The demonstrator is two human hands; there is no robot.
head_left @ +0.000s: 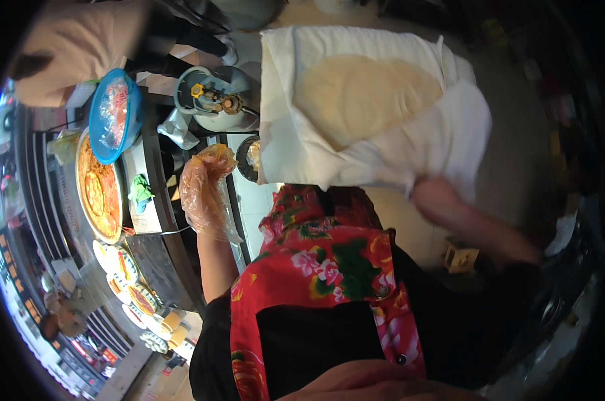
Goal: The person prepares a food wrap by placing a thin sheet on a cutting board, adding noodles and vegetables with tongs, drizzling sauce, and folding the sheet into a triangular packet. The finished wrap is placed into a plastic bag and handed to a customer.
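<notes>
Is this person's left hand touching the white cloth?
No, the left hand, covered by a plastic bag, sits apart from the white cloth, which the right hand touches.

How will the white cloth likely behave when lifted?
Probably floppy: the white cloth creases and sags in soft folds near the right hand. Likely light for its spread, judging by how thin its turned-back flap looks. It might drag or cling a little where its edges meet the pale, round, flat mass; how sticky that is, I can't tell.
</notes>
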